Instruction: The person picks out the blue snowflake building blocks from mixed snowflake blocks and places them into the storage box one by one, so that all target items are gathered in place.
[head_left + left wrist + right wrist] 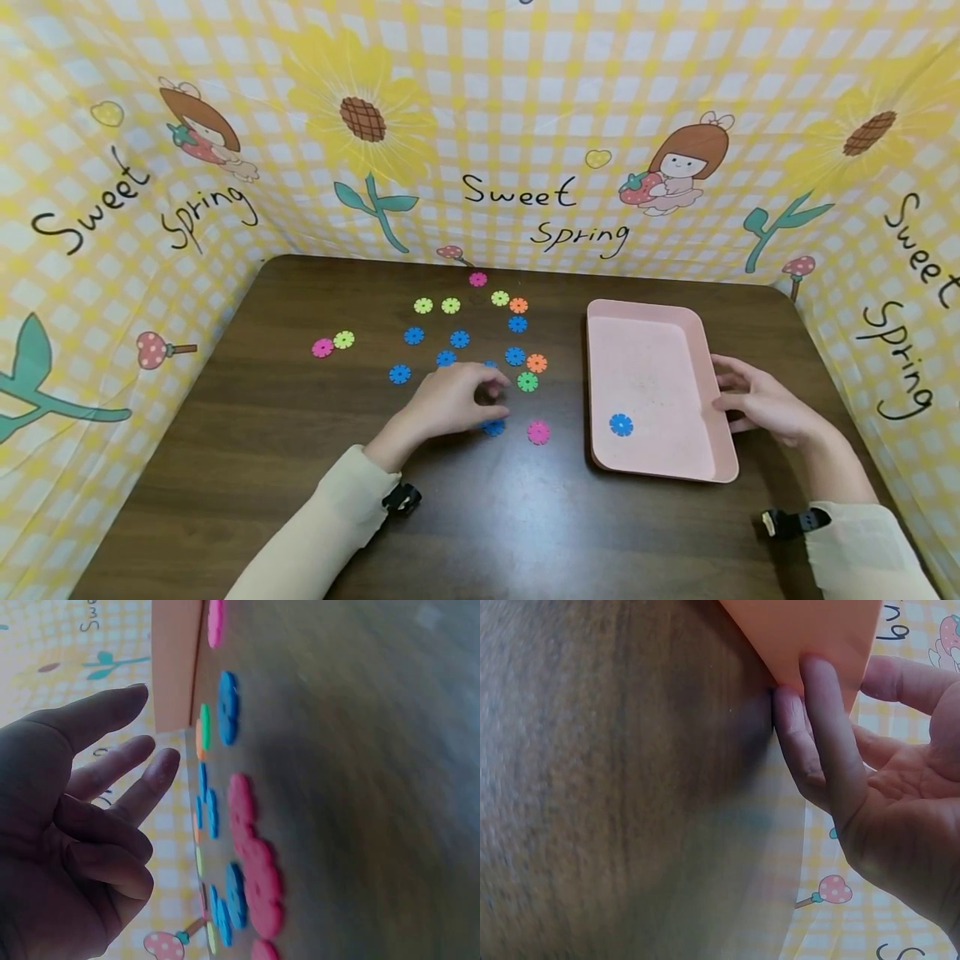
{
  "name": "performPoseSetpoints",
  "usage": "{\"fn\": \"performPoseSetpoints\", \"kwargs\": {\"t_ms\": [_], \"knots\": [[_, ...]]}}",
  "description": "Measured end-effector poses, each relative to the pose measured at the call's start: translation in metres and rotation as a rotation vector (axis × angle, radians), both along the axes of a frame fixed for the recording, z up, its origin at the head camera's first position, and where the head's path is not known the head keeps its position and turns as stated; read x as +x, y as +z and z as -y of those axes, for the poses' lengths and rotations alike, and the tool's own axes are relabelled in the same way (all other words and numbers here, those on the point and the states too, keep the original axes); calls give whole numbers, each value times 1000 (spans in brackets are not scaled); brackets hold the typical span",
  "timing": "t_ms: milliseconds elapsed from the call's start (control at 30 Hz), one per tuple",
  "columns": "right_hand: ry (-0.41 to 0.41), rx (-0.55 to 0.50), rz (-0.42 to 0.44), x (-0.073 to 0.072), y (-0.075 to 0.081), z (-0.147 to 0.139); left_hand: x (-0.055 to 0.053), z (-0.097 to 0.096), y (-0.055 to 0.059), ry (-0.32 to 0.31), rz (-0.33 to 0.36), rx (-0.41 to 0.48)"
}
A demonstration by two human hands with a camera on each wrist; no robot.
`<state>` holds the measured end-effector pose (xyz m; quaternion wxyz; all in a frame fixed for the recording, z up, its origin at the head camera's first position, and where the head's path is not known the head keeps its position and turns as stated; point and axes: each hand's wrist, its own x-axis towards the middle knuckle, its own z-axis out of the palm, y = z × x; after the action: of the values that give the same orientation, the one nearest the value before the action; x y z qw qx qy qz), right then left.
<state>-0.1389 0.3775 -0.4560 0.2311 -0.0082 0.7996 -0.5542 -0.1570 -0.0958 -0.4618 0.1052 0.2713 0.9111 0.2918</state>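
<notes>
Head view: a pale-pink, rectangular, plastic-looking tray [648, 367] lies flat, its long axis running away from the person; one blue, round, notched disc [621, 425] lies inside, by the near left corner. Left of the tray lie flat, notched discs in blue, pink, yellow-green, orange and green [459, 339], the left hand [453, 398] among them, thumb and fingertips apart. Left wrist view: that hand is loosely parted, visibly holding nothing. Right wrist view: the right hand's [896, 776] relaxed fingers touch the tray's outer wall.
</notes>
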Motion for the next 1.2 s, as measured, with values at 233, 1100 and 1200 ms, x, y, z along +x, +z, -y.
{"fn": "performPoseSetpoints", "kwargs": {"t_ms": [233,1100,1200], "knots": [[1,-12,15,1,0,-2,4,11,-4,13,13,-94],[-5,-18,28,-1,-4,-4,13,5,-8,-12,-30,-200],[-9,-13,30,-1,-4,-5,13,4,-8,-16,-40,-208]]}}
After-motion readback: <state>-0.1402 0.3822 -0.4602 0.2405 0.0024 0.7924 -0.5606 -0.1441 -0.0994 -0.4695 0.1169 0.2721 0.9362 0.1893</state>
